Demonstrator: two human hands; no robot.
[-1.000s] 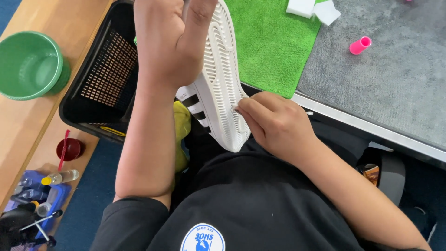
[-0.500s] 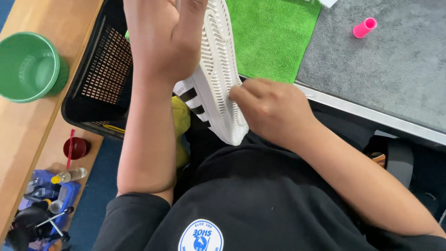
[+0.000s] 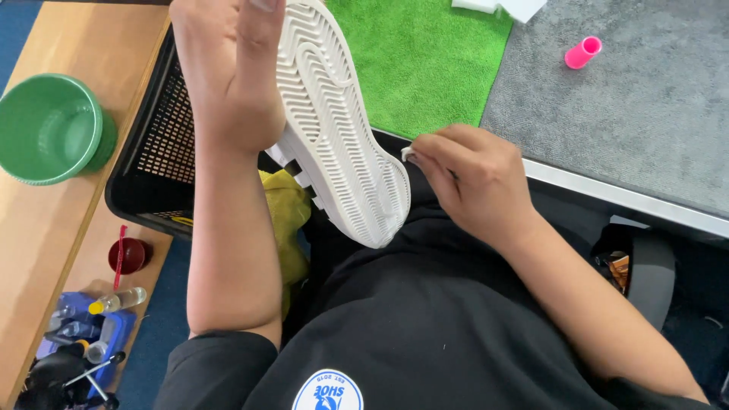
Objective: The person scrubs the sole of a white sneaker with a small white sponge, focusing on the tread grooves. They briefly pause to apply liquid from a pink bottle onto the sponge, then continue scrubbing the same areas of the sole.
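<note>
Fingers of the right hand (image 3: 471, 182) pinch a small white scrap (image 3: 408, 154) beside the white sneaker (image 3: 334, 129), which the left hand (image 3: 228, 76) grips sole-up, seemingly for access to its grooves, before a black basket (image 3: 163, 144), green mat (image 3: 425, 61) and pink tube (image 3: 583, 52).

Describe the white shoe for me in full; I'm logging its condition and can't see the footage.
The white shoe is a low sneaker held sole-up, toe away from the person and heel near the lap. Its rubber-looking outsole is off-white with ridged, wavy tread running its whole length; it looks fairly clean. Black stripes show on the side by the heel. The left hand grips it along one side, thumb over the toe end. The right hand, pinching a small white piece, is at the sole's heel-side edge; contact cannot be told.
</note>
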